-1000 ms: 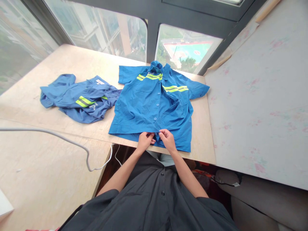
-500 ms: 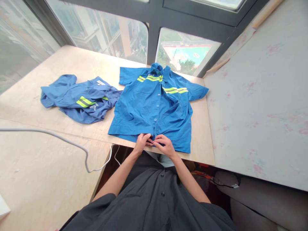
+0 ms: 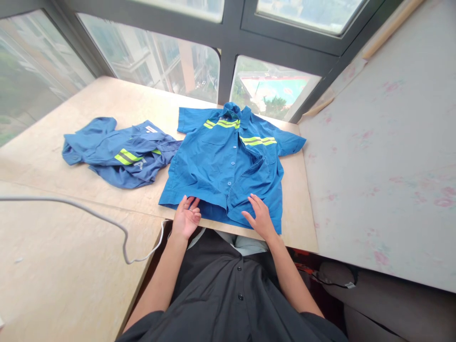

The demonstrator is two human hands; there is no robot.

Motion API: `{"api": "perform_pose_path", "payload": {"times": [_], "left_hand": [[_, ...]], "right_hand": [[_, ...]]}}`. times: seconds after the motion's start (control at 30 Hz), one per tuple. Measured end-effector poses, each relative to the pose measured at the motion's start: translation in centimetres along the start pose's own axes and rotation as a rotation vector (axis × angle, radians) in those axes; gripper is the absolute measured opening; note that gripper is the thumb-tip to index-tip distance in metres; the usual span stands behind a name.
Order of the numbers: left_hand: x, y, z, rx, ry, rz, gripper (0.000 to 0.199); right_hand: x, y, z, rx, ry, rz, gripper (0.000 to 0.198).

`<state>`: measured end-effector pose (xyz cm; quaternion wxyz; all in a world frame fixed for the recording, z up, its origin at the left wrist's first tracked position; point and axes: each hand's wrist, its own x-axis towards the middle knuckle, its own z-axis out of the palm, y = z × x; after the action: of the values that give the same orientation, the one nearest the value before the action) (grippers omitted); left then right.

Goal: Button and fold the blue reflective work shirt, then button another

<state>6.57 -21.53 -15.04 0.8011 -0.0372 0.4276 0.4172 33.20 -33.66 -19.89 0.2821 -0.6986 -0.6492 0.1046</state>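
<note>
A blue short-sleeved work shirt (image 3: 213, 156) with yellow-and-grey reflective bands lies front up, its collar toward the window. Its front placket is partly open; a few buttons show, and the right-hand panel is rumpled. My left hand (image 3: 187, 221) is palm up at the lower hem, fingers apart and slightly curled, some tips tucked beneath the front panel's edge. On the lower right panel rests my right hand (image 3: 261, 216), open and palm down, with the fingers spread.
A second, crumpled blue work shirt (image 3: 121, 149) lies to the left on the pale tabletop (image 3: 71, 247). A white cable (image 3: 103, 221) crosses the table at left. Windows (image 3: 149, 57) stand behind, and a flower-patterned panel (image 3: 377, 166) rises along the right.
My hands have parted from the shirt's bottom centre: the left moved left and turned palm up, the right moved right onto the panel. The view tilted up slightly.
</note>
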Motion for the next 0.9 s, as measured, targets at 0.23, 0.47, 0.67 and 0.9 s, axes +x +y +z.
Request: {"api": "perform_pose_path", "payload": {"times": [0.23,0.47,0.67,0.9], "left_hand": [[-0.2,0.7,-0.5,0.04,0.218,0.293,0.012],[-1.7,-0.1,-3.6,0.159,0.313,0.436,0.016],[-2.4,-0.7,-3.5,0.403,0.161,0.198,0.019],[-1.8,-3.3,-2.5,0.517,0.134,0.12,0.041]], "right_hand": [[-2.6,3.4,-0.7,-0.17,-0.085,-0.002,0.066],[-4.8,4.8,-2.2,-0.198,-0.134,-0.057,0.086],[-4.3,4.3,-2.4,-0.152,-0.189,-0.149,0.084],[-2.7,1.9,-1.6,-0.091,-0.087,-0.27,0.022]]}}
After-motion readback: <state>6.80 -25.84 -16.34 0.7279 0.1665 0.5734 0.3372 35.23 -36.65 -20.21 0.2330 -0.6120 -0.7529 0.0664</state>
